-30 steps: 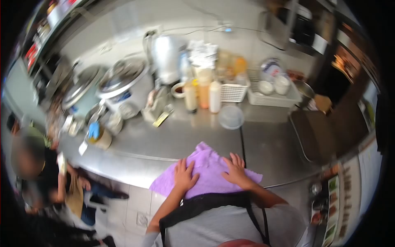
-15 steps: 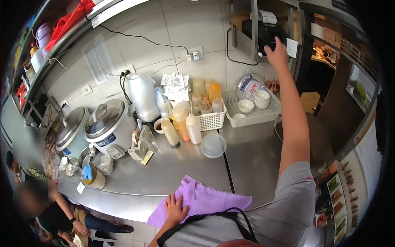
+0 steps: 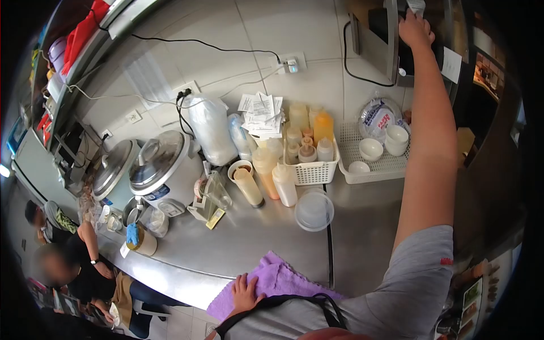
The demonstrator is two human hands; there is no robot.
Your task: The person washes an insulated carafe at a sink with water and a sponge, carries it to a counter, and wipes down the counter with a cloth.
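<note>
My left hand [image 3: 245, 293] lies flat with its fingers spread on a purple cloth [image 3: 277, 277] at the front edge of the steel counter. My right arm reaches far up to the black printer [image 3: 409, 71] on the shelf at the upper right. There my right hand [image 3: 416, 29] has its fingers curled at the white receipt paper [image 3: 416, 6] coming out of the top; the fingertips are partly hidden. Below stand squeeze bottles [image 3: 284, 186] and a round clear plastic tub [image 3: 314, 211].
A white basket [image 3: 314, 173] of sauce bottles and a tray [image 3: 371, 175] with small white bowls stand at the back. Two rice cookers [image 3: 164, 164] are on the left. Paper slips [image 3: 262, 116] lie beside wrapped plastic. A seated person [image 3: 85, 272] is at the lower left.
My right hand has moved from the printer's front up to the paper at its top, and its fingers have curled. My left hand stays on the cloth. The view has shifted.
</note>
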